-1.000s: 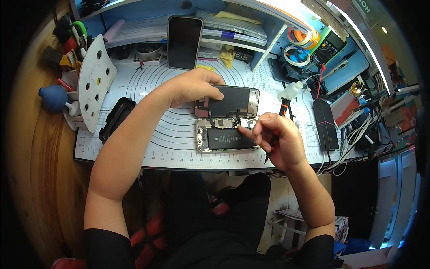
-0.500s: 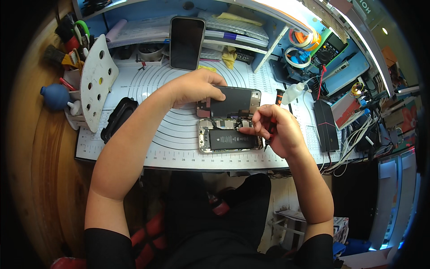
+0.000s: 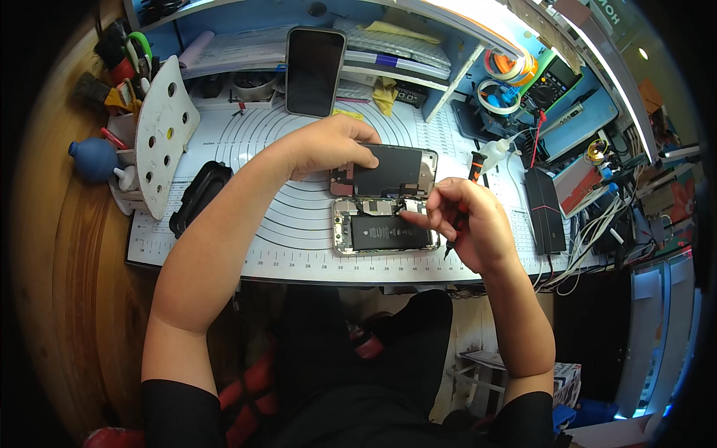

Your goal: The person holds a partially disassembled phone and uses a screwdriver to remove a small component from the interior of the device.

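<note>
Head view: our left hand (image 3: 332,149) pinches the screen (image 3: 396,170) at twelve o'clock from the open phone (image 3: 388,233), and our right hand (image 3: 476,224), clutching a screwdriver (image 3: 476,166), should press gently.

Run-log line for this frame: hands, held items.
left hand: holds phone screen | right hand: holds screwdriver, fingertip at open phone body | surface: white mat

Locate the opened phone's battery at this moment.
In the head view, the battery sits just right of centre in the open phone housing, nearer the person than the screen assembly, left of the right hand.
</note>
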`<control>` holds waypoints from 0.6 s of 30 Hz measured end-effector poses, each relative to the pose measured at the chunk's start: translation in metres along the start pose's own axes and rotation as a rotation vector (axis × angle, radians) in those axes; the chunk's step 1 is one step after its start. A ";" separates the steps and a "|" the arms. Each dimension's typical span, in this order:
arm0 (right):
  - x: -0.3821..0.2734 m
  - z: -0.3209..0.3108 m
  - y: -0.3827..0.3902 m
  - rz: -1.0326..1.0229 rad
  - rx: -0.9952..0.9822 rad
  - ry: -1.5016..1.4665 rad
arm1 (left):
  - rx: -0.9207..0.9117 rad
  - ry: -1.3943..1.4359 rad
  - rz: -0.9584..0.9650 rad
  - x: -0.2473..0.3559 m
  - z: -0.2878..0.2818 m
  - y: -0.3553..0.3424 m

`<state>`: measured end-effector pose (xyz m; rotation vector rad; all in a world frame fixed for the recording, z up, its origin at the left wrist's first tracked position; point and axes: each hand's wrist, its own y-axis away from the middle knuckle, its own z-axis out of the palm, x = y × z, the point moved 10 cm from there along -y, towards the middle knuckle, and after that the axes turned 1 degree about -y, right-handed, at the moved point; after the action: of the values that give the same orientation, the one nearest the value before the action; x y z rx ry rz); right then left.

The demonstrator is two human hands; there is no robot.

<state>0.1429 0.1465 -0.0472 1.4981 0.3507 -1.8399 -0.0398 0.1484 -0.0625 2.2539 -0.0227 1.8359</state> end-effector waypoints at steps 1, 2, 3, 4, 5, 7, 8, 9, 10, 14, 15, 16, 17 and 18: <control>0.000 -0.001 0.000 -0.002 0.009 -0.003 | 0.000 0.000 0.000 0.000 0.000 0.000; 0.000 -0.001 0.000 -0.002 0.010 -0.002 | -0.003 -0.002 -0.005 0.000 0.001 -0.001; 0.000 -0.001 0.001 -0.001 0.013 0.000 | -0.007 -0.005 -0.010 -0.001 0.001 -0.001; -0.001 -0.001 0.001 0.000 0.017 0.003 | -0.008 -0.004 -0.010 -0.001 0.001 -0.001; -0.001 0.000 0.001 0.000 0.016 0.003 | -0.004 -0.005 -0.012 -0.001 0.001 -0.001; -0.002 0.001 0.001 -0.001 0.011 0.024 | 0.000 -0.006 -0.014 -0.001 0.000 0.000; -0.002 0.001 0.002 -0.001 0.012 0.024 | 0.000 -0.003 -0.012 -0.001 0.000 0.000; -0.002 0.001 0.002 0.005 0.019 0.030 | 0.001 0.000 -0.009 -0.002 0.000 0.000; -0.002 0.000 0.001 0.011 0.026 0.036 | 0.001 0.000 -0.009 -0.002 0.000 -0.001; -0.004 0.002 0.000 0.004 -0.011 0.020 | -0.002 0.003 -0.003 -0.001 0.000 -0.001; -0.004 0.005 0.000 0.019 -0.022 0.007 | -0.002 -0.004 -0.003 -0.001 0.000 -0.001; -0.004 0.006 0.000 0.034 -0.033 -0.005 | -0.001 -0.004 -0.004 0.000 0.000 0.000; -0.005 0.006 -0.002 0.034 -0.033 -0.005 | -0.002 -0.002 -0.004 0.000 0.001 0.000; -0.004 0.005 -0.004 0.048 -0.025 0.015 | -0.003 0.001 -0.004 0.000 0.001 0.000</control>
<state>0.1370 0.1472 -0.0429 1.4914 0.3408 -1.7820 -0.0392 0.1480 -0.0624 2.2498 -0.0202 1.8333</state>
